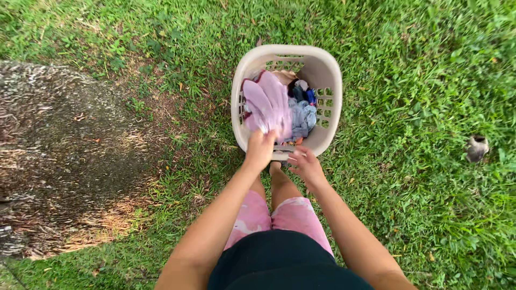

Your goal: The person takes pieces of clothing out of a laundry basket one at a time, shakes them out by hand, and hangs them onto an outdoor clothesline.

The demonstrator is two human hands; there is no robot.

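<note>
Pink cloth fills the near side of the beige plastic laundry basket (328, 70), which stands on the grass (419, 107) just ahead of the person's bare feet. The left hand (260, 149) is closed in a grip on the lower edge of that pink garment (267, 102), and the cloth rises bunched above the fingers while most of it lies inside the basket, draped over the near rim. The right hand (305, 164) hovers just beside the basket's near wall with the fingers loosely spread; it seems to hold nothing, though the view of its underside is poor and it may be touching the rim.

Judged from this, the work with the laundry is at an early point: the pink piece is grasped but not lifted clear, and under and beside it a heap of blue clothes (303, 115) and some darker pieces remain in the basket, untouched. No washing lies on the grass or hangs anywhere in view.

To the left a patch of dry, bare ground (59, 156) breaks the lawn, and a small grey-brown lump (477, 147) sits in the grass well to the right.
</note>
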